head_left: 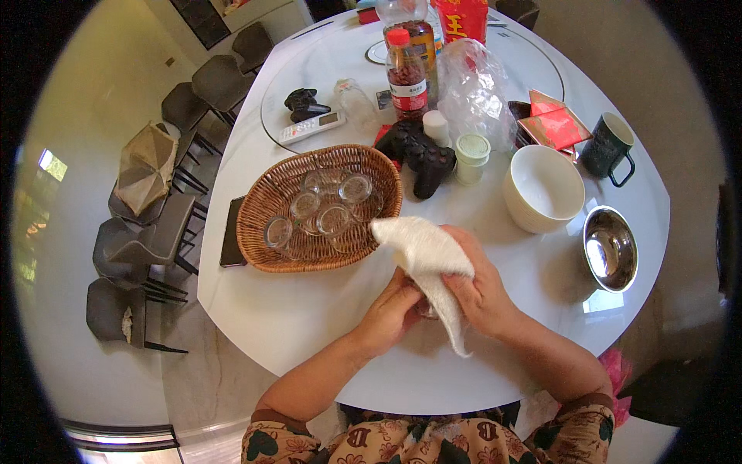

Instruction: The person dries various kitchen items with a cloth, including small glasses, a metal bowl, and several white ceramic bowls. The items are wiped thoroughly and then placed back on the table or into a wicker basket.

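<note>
A white cloth is bunched between my hands over the near part of the table, one end hanging down. My right hand is closed on the cloth, thumb pressed over it. My left hand is closed just below the cloth, around a clear glass that the cloth and fingers mostly hide. Ahead and to the left, close to the cloth, stands an oval wicker basket holding several clear glass cups.
Right of my hands are a white bowl, a metal bowl and a dark mug. Beyond the basket lie a black game controller, a small lidded jar, a white remote, a red-capped bottle and a plastic bag.
</note>
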Demonstrator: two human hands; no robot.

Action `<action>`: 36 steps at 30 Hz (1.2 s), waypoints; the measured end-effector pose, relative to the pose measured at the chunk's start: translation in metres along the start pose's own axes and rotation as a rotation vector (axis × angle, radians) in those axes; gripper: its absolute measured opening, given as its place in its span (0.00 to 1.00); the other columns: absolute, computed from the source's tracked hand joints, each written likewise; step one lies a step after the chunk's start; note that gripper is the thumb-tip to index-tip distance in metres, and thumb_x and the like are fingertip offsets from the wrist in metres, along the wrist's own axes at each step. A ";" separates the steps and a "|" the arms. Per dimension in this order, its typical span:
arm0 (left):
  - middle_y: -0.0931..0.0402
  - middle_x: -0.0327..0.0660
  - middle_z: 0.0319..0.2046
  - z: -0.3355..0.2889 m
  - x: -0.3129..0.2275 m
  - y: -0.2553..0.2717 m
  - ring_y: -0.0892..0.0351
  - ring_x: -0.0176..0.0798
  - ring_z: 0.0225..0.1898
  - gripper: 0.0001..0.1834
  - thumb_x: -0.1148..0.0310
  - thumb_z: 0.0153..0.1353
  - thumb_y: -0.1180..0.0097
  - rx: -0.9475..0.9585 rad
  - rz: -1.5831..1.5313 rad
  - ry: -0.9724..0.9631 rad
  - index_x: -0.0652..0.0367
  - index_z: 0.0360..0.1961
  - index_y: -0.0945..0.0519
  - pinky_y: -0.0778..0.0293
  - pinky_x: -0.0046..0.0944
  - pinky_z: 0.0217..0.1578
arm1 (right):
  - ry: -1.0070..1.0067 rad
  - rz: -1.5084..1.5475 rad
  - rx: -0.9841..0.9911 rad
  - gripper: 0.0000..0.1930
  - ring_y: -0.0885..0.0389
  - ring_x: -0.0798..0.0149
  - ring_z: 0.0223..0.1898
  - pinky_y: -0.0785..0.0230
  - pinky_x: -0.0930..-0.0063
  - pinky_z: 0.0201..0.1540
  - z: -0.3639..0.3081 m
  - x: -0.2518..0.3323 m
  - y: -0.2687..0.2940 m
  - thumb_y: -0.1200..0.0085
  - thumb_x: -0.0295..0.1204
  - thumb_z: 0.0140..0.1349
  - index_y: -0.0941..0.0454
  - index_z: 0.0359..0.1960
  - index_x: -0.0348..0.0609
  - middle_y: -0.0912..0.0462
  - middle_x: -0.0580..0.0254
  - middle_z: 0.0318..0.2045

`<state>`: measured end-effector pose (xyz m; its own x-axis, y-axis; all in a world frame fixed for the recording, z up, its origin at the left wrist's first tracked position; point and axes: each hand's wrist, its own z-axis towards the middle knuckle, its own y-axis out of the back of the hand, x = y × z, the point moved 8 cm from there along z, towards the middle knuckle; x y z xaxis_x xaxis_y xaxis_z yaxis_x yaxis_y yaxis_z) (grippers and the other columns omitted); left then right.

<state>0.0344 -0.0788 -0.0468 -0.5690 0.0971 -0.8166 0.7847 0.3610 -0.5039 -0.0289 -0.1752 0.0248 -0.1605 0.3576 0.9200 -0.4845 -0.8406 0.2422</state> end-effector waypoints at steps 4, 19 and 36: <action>0.37 0.37 0.55 -0.006 -0.018 -0.012 0.32 0.34 0.53 0.27 0.55 0.69 0.58 0.006 0.036 -0.073 0.49 0.64 0.47 0.30 0.40 0.51 | 0.098 -0.126 -0.035 0.27 0.38 0.43 0.59 0.45 0.59 0.62 -0.002 0.012 -0.001 0.50 0.35 0.60 0.39 0.60 0.38 0.37 0.46 0.58; 0.32 0.39 0.54 -0.001 -0.021 -0.009 0.30 0.39 0.55 0.31 0.68 0.57 0.41 0.025 0.178 -0.191 0.54 0.61 0.40 0.33 0.42 0.56 | 0.028 -0.099 -0.079 0.23 0.27 0.65 0.48 0.36 0.73 0.52 -0.003 0.012 -0.004 0.47 0.32 0.60 0.35 0.55 0.37 0.27 0.58 0.46; 0.28 0.44 0.49 -0.050 -0.083 -0.049 0.29 0.49 0.50 0.35 0.67 0.39 0.34 -0.283 1.382 -1.169 0.59 0.53 0.30 0.35 0.47 0.49 | -0.527 0.348 -0.058 0.24 0.25 0.68 0.41 0.30 0.72 0.43 -0.012 -0.027 -0.010 0.48 0.33 0.53 0.32 0.51 0.36 0.24 0.60 0.41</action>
<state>0.0305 -0.0577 0.0597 0.9147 -0.1503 -0.3751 0.3576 0.7332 0.5784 -0.0297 -0.1718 -0.0065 0.1210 -0.1933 0.9736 -0.5287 -0.8427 -0.1016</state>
